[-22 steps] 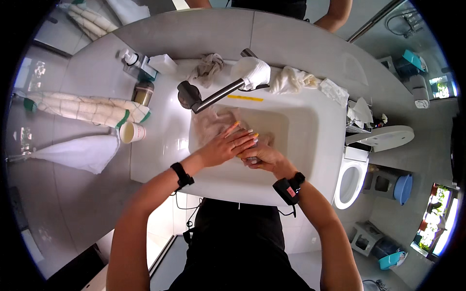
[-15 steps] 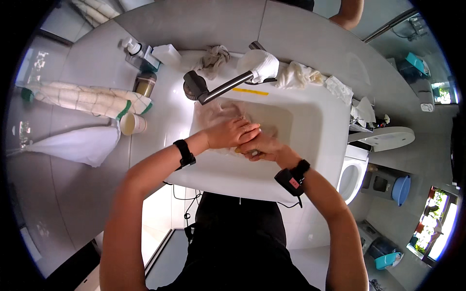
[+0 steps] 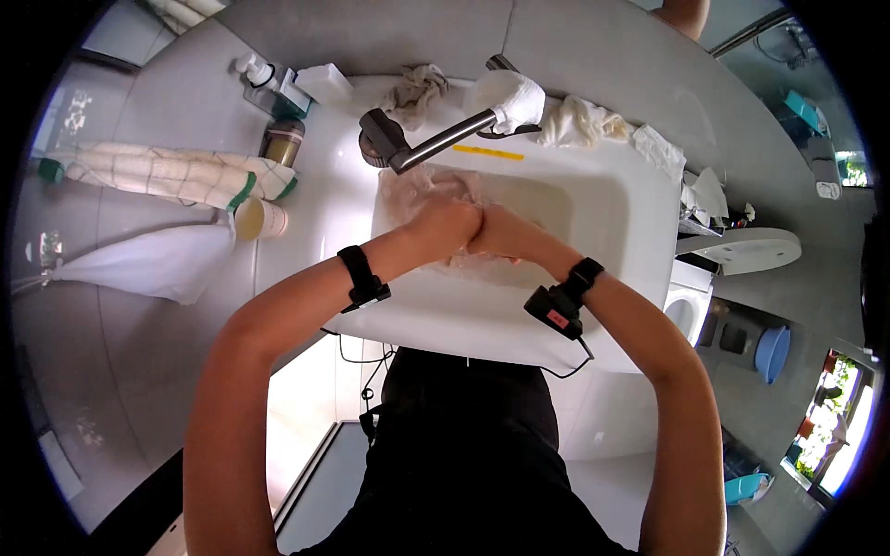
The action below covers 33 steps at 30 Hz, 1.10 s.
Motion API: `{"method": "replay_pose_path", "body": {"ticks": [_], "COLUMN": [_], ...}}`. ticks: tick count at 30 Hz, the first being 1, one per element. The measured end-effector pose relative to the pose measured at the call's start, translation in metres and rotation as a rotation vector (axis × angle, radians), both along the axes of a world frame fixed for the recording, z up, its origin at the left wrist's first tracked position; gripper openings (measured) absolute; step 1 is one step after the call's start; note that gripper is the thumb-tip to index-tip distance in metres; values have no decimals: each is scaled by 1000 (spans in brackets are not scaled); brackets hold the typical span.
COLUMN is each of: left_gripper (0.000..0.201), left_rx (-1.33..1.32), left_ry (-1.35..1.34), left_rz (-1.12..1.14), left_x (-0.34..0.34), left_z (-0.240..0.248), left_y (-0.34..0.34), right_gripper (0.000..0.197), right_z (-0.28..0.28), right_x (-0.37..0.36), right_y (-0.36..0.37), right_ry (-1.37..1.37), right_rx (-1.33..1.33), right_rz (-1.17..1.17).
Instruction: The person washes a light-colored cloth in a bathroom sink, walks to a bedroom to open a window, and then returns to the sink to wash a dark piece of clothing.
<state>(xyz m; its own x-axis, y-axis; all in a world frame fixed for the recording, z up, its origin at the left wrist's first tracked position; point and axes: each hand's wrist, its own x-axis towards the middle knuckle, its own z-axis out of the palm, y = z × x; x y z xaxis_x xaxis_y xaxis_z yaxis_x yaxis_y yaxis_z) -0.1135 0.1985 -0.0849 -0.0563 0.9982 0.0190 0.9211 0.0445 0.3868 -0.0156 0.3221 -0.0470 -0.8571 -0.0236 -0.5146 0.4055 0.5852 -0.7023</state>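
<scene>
A thin, pale pink cloth [image 3: 422, 188], wet and partly see-through, lies bunched in the white sink [image 3: 603, 213]. Over it, my left hand [image 3: 449, 225] is curled closed, its knuckles pressed against my right hand. My right hand [image 3: 506, 232] is also closed, with its fingers mostly tucked out of sight. Folds of the cloth come out around and below both hands, so they appear to grip it between them. What exactly lies inside the fingers is hidden. Cloudy water seems to stand in the basin.
A dark swivel faucet [image 3: 436, 148] reaches over the basin's back edge, with white cloth wrapped on its base. Crumpled cloths [image 3: 579, 123] and a yellow strip [image 3: 489, 152] lie along the rim. At left are a pump bottle [image 3: 264, 79], a paper cup [image 3: 260, 219] and a checked towel [image 3: 176, 174].
Both hands have turned inward and curled tighter, knuckles together; the fingers seen before are now hidden. More of the pale pink cloth shows below them. The whole view has shifted slightly.
</scene>
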Motion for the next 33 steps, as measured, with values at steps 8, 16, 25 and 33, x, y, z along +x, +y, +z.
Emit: {"method": "replay_pose_path", "body": {"ticks": [8, 16, 25, 33], "left_gripper": [21, 22, 13, 22], "left_rx": [-228, -403, -593, -613], "left_ry": [-367, -760, -1492, -1885], "left_rz": [191, 530, 880, 843], "left_x": [21, 44, 63, 78], "left_z": [-2, 10, -2, -16], "left_y": [-22, -17, -23, -36], "right_gripper": [13, 8, 15, 14], "right_z": [-41, -39, -32, -71], "right_x": [12, 16, 21, 37], "right_y": [-20, -16, -7, -11], "right_ry": [195, 352, 561, 793], "right_rx": [479, 595, 576, 653], "right_rz": [265, 408, 591, 524]}}
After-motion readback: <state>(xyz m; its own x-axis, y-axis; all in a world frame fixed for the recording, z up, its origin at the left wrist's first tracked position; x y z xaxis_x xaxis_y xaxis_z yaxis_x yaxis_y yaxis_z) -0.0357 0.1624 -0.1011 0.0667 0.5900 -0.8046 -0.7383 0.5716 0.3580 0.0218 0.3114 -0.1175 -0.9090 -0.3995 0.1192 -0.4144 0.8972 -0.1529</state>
